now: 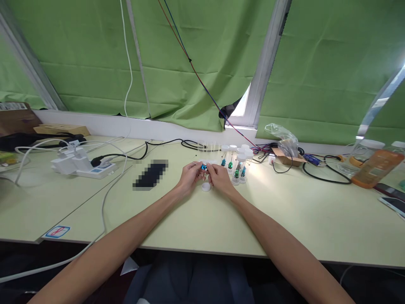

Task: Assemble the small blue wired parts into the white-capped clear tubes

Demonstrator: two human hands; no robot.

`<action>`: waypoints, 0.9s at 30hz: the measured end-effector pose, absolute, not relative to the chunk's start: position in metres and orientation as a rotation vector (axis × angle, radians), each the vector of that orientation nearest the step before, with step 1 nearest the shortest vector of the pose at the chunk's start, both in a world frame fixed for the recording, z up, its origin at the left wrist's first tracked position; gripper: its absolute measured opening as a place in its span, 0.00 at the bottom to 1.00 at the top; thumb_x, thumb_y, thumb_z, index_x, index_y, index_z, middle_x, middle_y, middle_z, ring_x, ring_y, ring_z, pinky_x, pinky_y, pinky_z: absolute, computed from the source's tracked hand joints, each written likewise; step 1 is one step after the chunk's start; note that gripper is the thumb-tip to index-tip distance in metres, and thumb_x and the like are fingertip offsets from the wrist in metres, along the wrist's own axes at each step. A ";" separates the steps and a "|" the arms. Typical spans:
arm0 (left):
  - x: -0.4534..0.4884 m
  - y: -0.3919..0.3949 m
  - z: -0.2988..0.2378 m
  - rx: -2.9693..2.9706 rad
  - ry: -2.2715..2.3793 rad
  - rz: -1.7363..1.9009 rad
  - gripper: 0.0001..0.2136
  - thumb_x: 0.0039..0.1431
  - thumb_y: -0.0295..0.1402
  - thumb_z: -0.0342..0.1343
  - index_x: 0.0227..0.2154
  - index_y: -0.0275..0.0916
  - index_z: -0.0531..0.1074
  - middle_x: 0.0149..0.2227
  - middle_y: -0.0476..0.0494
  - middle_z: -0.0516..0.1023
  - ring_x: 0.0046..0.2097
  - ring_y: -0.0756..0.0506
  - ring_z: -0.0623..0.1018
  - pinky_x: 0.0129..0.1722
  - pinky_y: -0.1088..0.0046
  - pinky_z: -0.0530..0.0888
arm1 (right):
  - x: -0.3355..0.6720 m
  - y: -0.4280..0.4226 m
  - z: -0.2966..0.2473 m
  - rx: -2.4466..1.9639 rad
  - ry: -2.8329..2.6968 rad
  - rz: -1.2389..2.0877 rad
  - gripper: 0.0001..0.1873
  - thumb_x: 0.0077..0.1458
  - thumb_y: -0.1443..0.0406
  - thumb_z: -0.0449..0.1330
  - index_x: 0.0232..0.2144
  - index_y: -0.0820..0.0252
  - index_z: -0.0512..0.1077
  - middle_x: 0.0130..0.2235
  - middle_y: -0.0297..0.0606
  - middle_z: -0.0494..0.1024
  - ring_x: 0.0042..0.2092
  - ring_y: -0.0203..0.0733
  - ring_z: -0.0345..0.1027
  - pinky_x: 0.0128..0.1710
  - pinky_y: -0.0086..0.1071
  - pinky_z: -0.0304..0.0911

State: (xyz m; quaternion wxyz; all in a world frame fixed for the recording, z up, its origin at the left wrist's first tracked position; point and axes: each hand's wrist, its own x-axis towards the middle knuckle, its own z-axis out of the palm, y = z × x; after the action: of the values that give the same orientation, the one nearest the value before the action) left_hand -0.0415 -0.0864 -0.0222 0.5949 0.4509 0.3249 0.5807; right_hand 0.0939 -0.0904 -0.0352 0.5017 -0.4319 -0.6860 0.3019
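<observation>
Pale table [316,211], hands [190,174] partly hiding blue piece [204,167].

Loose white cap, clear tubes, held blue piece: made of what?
White cap: likely plastic; opaque, even white, matte-looking.
Clear tubes: smooth, see-through walls; plastic or glass, can't tell.
Blue piece: probably plastic, vivid colour; finish too small to judge.

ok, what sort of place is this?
Probably a shared indoor workspace, office or small workshop: a pale desk along a window wall hung with green curtains, a white power strip carrying plugs, and white-capped clear tubes with green and blue parts inside.
</observation>
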 end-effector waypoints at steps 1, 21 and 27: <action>-0.041 -0.087 -0.022 1.054 0.755 1.345 0.10 0.51 0.36 0.64 0.25 0.34 0.71 0.22 0.46 0.71 0.23 0.51 0.70 0.24 0.73 0.69 | 0.094 -0.090 -0.035 -1.047 -1.658 0.723 0.26 0.63 0.48 0.46 0.20 0.57 0.64 0.15 0.30 0.67 0.18 0.34 0.61 0.24 0.30 0.58; -0.042 -0.083 -0.024 0.991 0.786 1.378 0.09 0.51 0.34 0.63 0.25 0.34 0.70 0.21 0.47 0.71 0.22 0.51 0.70 0.24 0.73 0.68 | 0.093 -0.091 -0.036 -0.996 -1.644 0.781 0.17 0.59 0.49 0.53 0.33 0.55 0.65 0.20 0.28 0.71 0.20 0.34 0.61 0.23 0.28 0.57; -0.040 -0.087 -0.021 1.025 0.792 1.347 0.09 0.51 0.34 0.64 0.26 0.34 0.70 0.22 0.46 0.72 0.22 0.51 0.70 0.23 0.73 0.68 | 0.093 -0.089 -0.036 -1.041 -1.653 0.727 0.22 0.62 0.50 0.49 0.22 0.57 0.63 0.17 0.30 0.69 0.18 0.34 0.60 0.24 0.29 0.57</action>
State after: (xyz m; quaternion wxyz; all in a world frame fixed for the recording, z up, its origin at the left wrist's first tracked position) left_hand -0.0401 -0.0873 -0.0214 0.5944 0.4411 0.3409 0.5796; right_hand 0.0934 -0.0890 -0.0359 0.5043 -0.4312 -0.6848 0.3012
